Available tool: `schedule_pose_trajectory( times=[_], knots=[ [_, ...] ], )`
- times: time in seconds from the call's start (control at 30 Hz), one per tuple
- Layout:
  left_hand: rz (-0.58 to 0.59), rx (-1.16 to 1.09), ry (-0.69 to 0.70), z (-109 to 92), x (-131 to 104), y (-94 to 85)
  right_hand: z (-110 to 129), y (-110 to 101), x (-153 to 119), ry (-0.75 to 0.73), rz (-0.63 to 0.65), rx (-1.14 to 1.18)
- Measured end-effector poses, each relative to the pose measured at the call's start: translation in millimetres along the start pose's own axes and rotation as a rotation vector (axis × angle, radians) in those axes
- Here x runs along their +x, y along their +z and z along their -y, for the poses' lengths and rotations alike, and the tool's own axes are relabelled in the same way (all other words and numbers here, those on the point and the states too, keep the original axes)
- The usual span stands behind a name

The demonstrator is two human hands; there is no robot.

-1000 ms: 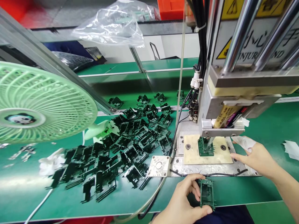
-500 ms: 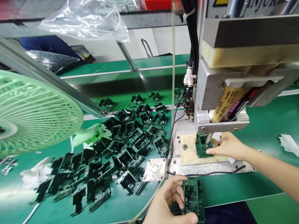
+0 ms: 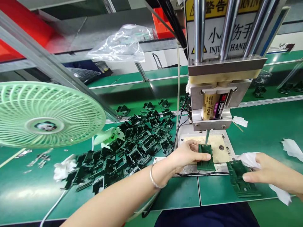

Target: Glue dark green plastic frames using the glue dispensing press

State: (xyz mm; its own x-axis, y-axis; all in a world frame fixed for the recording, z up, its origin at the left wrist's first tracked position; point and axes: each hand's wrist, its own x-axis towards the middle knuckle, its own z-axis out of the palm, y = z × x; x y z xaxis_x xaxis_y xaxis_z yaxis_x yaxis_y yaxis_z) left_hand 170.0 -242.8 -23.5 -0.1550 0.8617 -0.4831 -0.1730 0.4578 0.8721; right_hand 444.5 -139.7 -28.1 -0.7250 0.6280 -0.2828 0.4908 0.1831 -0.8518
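Note:
My left hand (image 3: 189, 154) grips a dark green plastic part (image 3: 205, 162) on the cream plate (image 3: 220, 151) of the dispensing machine, its thumb across the part's face. A thin nozzle (image 3: 207, 137) under the cartridges (image 3: 214, 105) points down at the top end of this part. At the right, my right hand (image 3: 267, 170) holds a second green part (image 3: 242, 179) near the table's front edge, thumb on top. White tissue (image 3: 251, 160) is also in that hand, hanging out below it.
Many black-green parts (image 3: 144, 142) lie heaped left of the machine. A green fan (image 3: 47, 116) stands at the left, near crumpled tissue (image 3: 65, 167). Cables run beside the machine's base. More tissue (image 3: 292, 149) lies at the far right.
My left hand has moved its part forward onto the plate under the nozzle. My right hand has drawn its part away to the right, and tissue now shows in it. The view has shifted.

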Motion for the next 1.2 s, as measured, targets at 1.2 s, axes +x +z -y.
schedule_pose_trajectory(
  times=[1.2],
  knots=[
    [-0.359, 0.869, 0.866, 90.3, -99.7, -7.9, -10.6, 81.8, -59.7, -0.289, -0.175, 0.427]
  ],
)
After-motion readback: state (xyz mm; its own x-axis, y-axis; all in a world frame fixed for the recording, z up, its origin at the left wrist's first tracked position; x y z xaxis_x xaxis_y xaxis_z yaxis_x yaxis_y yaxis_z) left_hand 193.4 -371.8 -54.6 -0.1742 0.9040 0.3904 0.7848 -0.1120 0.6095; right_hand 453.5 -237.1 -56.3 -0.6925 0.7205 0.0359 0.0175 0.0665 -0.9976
